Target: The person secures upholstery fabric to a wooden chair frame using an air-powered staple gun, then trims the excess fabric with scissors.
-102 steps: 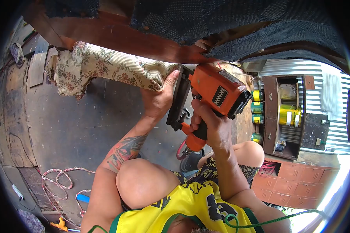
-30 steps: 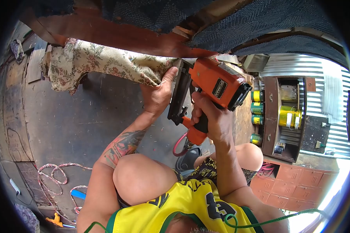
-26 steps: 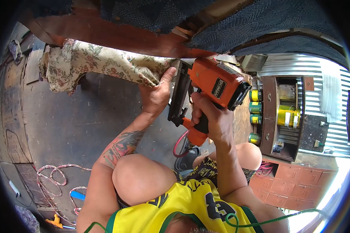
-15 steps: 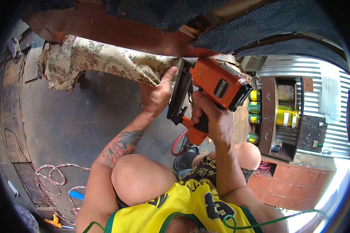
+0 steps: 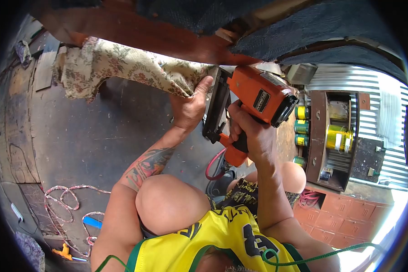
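Note:
My right hand (image 5: 254, 129) is wrapped round the dark grip of an orange pneumatic staple gun (image 5: 260, 97). The gun's black nose points up against the underside of a reddish-brown wooden frame (image 5: 167, 43), close to the edge of a floral fabric (image 5: 127, 68). With thumb and fingers closed, my left hand (image 5: 190, 106) pinches the end of that fabric, right beside the nose. The fabric stretches left along the frame and hangs down at its far end. Dark blue woven cloth (image 5: 331, 27) covers the frame's upper right. The tip of the nose is partly hidden.
A pink-red hose (image 5: 213, 167) runs below the gun. On the right stand paint cans (image 5: 302, 127), a brown shelf (image 5: 319, 140) and red-brown lockers (image 5: 342, 213). Patterned rope (image 5: 54, 204) and an orange-yellow tool (image 5: 62, 251) lie on the floor at lower left.
The whole view has shifted slightly, so hands, gun and fabric appear a little further right. Both hands keep the same hold, and the gun stays against the frame.

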`<state>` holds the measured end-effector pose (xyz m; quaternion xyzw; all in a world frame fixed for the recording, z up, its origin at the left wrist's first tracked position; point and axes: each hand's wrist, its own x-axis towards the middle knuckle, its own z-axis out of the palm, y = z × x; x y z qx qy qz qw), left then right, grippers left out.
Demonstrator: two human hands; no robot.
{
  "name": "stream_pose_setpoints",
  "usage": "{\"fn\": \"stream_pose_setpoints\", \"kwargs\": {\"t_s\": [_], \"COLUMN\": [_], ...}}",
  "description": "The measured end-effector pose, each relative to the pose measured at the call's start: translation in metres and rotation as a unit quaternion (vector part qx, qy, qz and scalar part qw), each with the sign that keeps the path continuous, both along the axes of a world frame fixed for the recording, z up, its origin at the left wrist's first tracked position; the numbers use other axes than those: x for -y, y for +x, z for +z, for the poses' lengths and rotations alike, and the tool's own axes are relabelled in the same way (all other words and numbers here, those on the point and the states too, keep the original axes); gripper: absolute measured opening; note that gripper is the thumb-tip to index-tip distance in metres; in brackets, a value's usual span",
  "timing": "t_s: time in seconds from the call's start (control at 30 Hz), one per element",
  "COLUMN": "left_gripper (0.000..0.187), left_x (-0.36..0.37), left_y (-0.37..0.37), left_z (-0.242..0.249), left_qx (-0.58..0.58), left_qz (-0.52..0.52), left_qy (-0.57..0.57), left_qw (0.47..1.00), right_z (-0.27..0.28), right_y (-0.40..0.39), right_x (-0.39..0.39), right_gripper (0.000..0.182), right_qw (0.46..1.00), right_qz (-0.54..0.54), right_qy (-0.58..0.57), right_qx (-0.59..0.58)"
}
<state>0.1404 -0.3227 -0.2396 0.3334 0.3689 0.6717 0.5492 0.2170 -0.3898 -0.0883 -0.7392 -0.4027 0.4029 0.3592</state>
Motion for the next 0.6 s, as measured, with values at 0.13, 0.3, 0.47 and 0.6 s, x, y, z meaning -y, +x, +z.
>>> {"fn": "stream_pose_setpoints", "kwargs": {"t_s": [0.13, 0.3, 0.47, 0.6], "left_gripper": [0.019, 0.017, 0.017, 0.022], "left_x": [-0.002, -0.004, -0.005, -0.002], "left_y": [0.002, 0.001, 0.004, -0.004], "left_z": [0.000, -0.003, -0.005, -0.004], "left_qx": [0.009, -0.017, -0.020, -0.038], "left_qz": [0.007, 0.024, 0.042, -0.006], "left_qy": [0.021, 0.030, 0.040, 0.021], "left_qw": [1.000, 0.999, 0.998, 0.999], "right_z": [0.001, -0.012, -0.028, -0.038], "right_y": [-0.002, 0.008, 0.025, 0.021], "right_x": [0.001, 0.029, 0.048, 0.052], "right_gripper": [0.023, 0.029, 0.029, 0.012], "right_qw": [0.999, 0.992, 0.991, 0.984], "right_qz": [-0.024, -0.065, -0.079, -0.087], "right_qy": [0.023, 0.068, 0.032, 0.044], "right_qx": [-0.040, -0.086, -0.107, -0.147]}}
